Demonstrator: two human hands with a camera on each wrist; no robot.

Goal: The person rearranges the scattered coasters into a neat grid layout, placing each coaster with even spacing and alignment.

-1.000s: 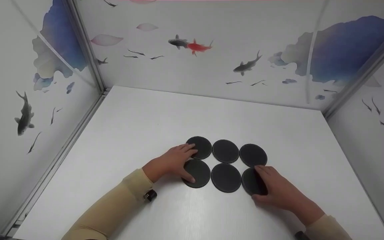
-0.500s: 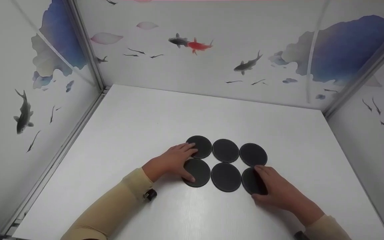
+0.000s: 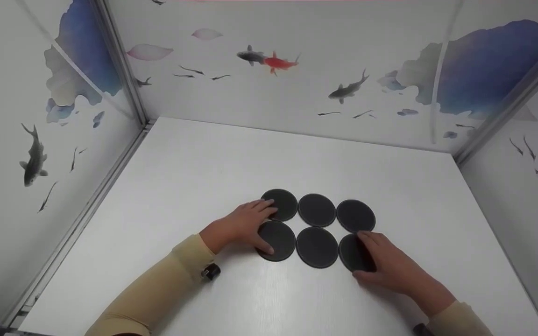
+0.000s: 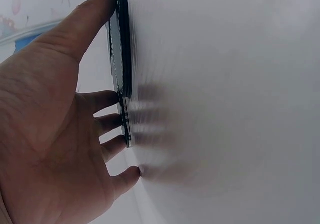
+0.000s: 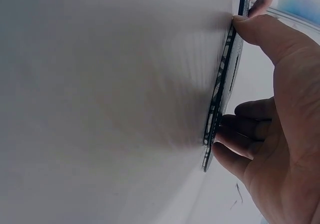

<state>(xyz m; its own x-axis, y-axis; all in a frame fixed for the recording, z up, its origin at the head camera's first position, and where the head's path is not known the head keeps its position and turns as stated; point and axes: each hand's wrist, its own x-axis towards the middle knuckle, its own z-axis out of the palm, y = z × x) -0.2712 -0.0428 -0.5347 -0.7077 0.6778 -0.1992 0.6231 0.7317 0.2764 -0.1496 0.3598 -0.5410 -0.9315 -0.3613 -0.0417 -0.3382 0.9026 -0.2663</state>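
Note:
Several black round coasters lie flat on the white table in two rows of three. My left hand [image 3: 245,224] reaches in from the left; its fingertips touch the far left coaster [image 3: 283,205] and its thumb rests on the near left coaster [image 3: 278,240]. On the other side, my right hand [image 3: 395,263] holds the near right coaster [image 3: 353,254] by its rim, thumb at the near edge and fingers at the far edge. The right palm hides part of that disc. Between the hands lie the near middle coaster [image 3: 317,247] and far middle coaster [image 3: 316,210]. The far right coaster [image 3: 355,215] touches its neighbour.
White panels printed with fish and blue leaves enclose the table [image 3: 231,158] at the back and both sides. A metal rail [image 3: 119,172] runs along the left edge. A small black device [image 3: 211,272] sits at the left wrist.
Both hands and the coasters stay in place. Only the head view shifts very slightly.

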